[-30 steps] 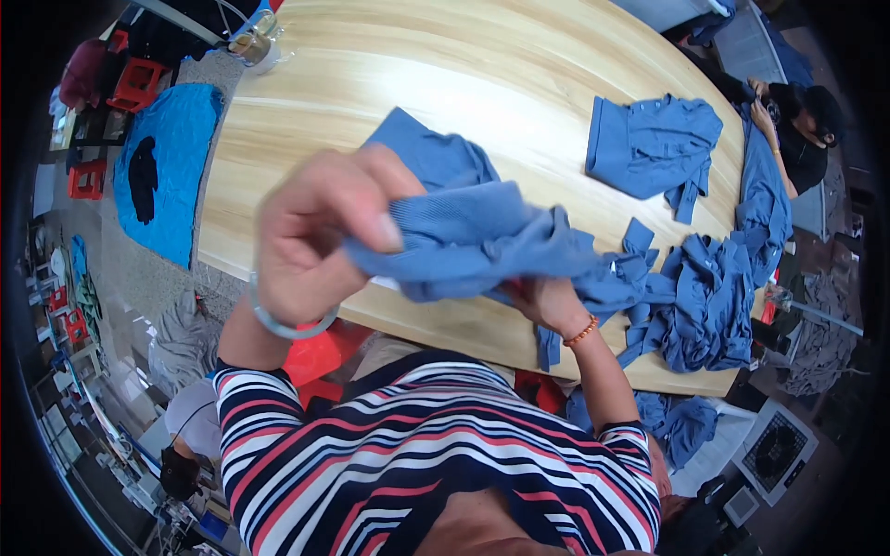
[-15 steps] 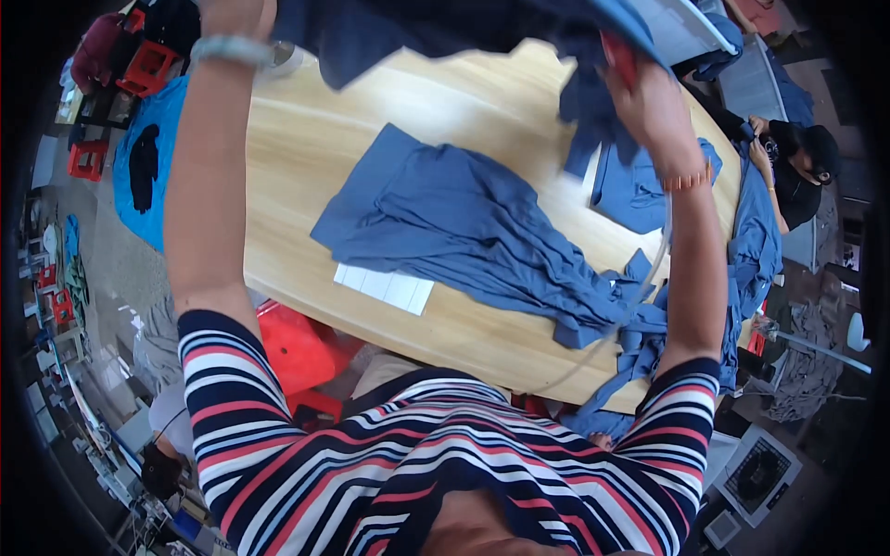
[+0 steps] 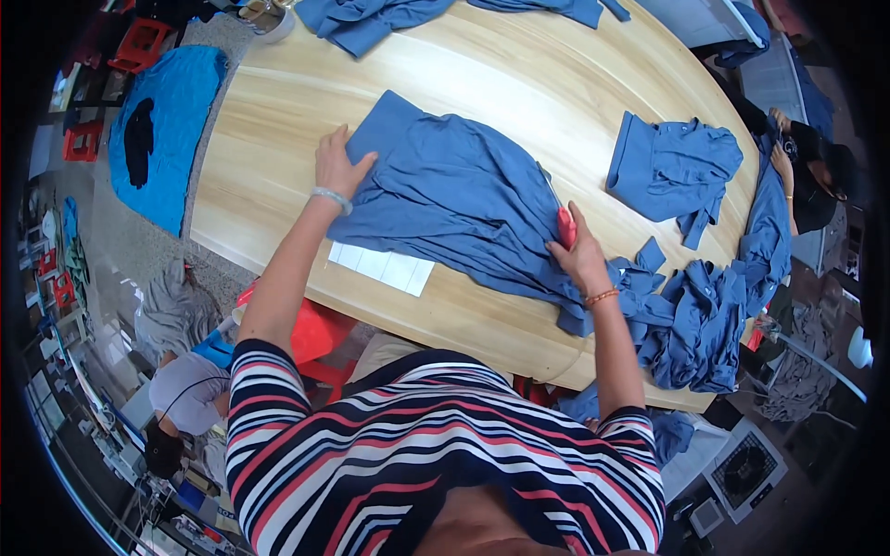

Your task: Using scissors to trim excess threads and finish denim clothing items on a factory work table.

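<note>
Fabric, a blue garment (image 3: pixel 454 199), lay spread on the wooden table (image 3: pixel 519 83). Left hand (image 3: pixel 339 169) pressed its corner, fingers apart; right hand (image 3: pixel 577 258) gripped red-handled scissors (image 3: pixel 564 222) against it.

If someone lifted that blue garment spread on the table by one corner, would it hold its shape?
Probably not. The blue garment lies in soft wrinkles on the wooden table, so it likely droops. It looks thin, likely light. Under the left hand it would probably bunch rather than slide whole.
</note>
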Demonstrator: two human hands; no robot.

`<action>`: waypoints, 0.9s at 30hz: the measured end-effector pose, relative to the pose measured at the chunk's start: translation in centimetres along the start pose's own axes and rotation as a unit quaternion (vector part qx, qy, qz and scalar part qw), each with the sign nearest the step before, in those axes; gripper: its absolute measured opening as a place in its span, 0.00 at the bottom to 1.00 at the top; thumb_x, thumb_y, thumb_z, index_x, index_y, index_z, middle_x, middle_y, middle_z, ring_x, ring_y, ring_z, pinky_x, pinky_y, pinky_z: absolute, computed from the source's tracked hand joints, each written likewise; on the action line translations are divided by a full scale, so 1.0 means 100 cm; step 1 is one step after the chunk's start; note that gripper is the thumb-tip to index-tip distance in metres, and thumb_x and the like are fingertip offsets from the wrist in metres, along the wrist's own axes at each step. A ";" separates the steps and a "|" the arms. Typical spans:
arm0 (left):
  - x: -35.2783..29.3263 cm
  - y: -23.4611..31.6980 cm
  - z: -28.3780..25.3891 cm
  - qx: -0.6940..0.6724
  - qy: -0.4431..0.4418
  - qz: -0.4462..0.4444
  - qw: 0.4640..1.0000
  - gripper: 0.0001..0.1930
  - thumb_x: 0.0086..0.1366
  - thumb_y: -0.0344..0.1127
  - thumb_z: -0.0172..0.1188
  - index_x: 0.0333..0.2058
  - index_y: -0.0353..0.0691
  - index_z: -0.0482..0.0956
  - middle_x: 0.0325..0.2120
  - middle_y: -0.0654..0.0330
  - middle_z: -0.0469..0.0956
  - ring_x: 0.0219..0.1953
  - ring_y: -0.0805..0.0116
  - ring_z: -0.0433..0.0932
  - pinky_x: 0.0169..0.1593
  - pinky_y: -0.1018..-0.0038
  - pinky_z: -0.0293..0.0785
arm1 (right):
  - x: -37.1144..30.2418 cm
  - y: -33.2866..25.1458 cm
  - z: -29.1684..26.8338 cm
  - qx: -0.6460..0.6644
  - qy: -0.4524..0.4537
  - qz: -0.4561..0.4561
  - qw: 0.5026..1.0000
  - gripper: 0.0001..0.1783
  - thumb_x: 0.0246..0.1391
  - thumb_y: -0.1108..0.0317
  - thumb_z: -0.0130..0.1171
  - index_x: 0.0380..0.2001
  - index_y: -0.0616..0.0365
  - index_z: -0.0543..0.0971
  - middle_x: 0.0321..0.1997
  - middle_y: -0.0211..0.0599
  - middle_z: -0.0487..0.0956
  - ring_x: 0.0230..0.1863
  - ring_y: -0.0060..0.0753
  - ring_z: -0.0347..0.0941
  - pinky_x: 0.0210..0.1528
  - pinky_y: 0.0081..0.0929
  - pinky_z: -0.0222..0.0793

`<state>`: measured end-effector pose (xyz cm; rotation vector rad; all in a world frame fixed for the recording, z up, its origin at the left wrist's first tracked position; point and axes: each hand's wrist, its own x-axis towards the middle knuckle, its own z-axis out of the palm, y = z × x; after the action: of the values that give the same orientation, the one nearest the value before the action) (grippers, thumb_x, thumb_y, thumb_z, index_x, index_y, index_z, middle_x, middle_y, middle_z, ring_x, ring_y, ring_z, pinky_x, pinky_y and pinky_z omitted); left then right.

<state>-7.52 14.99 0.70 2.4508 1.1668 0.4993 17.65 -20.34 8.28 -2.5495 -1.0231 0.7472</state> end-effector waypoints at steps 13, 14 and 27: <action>0.091 0.128 -0.076 -0.384 -0.096 -0.026 0.918 0.11 0.59 0.35 0.63 0.40 0.37 0.79 0.25 0.63 0.78 0.24 0.81 0.72 0.25 0.85 0.66 | -0.067 0.025 -0.132 0.019 0.237 0.044 0.970 0.27 0.47 0.70 0.63 0.53 0.59 0.72 0.41 0.47 0.79 0.41 0.38 0.76 0.45 0.27 0.68; 0.090 0.124 -0.096 -0.424 -0.104 -0.018 0.900 0.10 0.62 0.31 0.60 0.41 0.35 0.78 0.27 0.62 0.78 0.25 0.79 0.74 0.25 0.85 0.67 | -0.078 0.028 -0.146 0.051 0.254 0.028 0.966 0.26 0.48 0.72 0.63 0.53 0.58 0.72 0.42 0.46 0.78 0.41 0.38 0.75 0.45 0.26 0.68; -0.043 -0.022 -0.042 0.167 -0.131 0.132 0.968 0.16 0.52 0.20 0.53 0.41 0.38 0.77 0.46 0.50 0.75 0.50 0.46 0.72 0.54 0.60 0.68 | -0.153 -0.011 -0.033 -0.010 -0.069 -0.029 0.997 0.15 0.50 0.66 0.59 0.43 0.51 0.75 0.38 0.42 0.76 0.37 0.50 0.75 0.36 0.40 0.71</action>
<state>-13.47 13.68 2.62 2.8730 0.8784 0.0411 9.54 -30.60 16.96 -2.5023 -1.1461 0.9118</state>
